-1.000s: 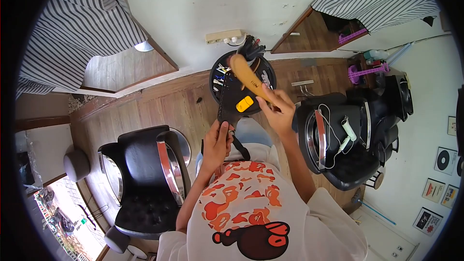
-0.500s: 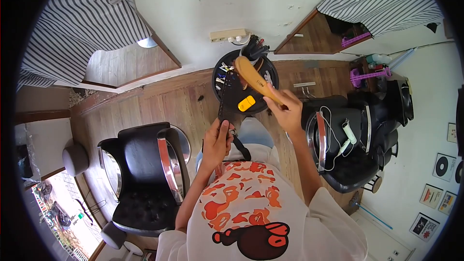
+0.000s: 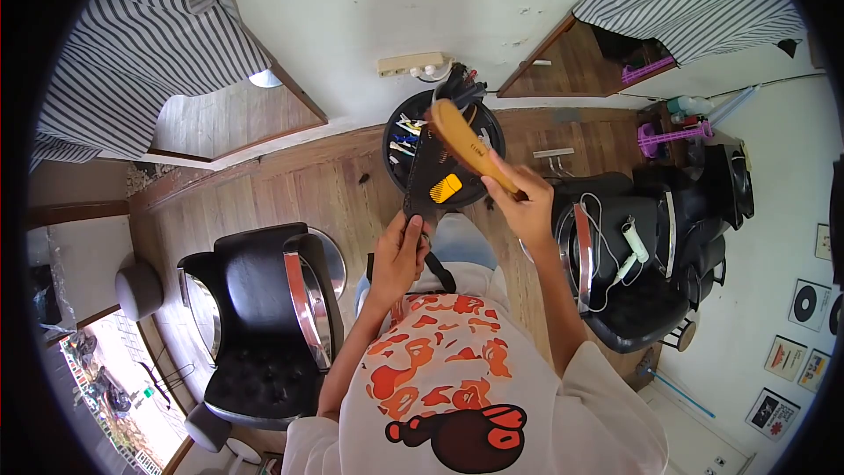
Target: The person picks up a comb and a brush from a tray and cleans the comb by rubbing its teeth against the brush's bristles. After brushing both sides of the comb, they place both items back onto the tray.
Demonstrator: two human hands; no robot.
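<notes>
My right hand grips the handle end of a wooden brush, its curved head pointing away from me over the round black tray. In my left hand is a black comb, held by its lower end and sloping up towards the brush head. The brush bristles face the comb. Behind these, on the tray, lie a yellow clipper guard and several small clips. A cup-like holder with dark tools stands at the tray's far side.
A black salon chair stands to my left, and another to my right with a pale green hair dryer on its seat. Ahead, a power strip is on the wall between two mirrors partly covered by striped cloth.
The comb has turned to show its broad side and now overlaps the brush head more closely. The brush has shifted slightly; my hands keep their holds.
</notes>
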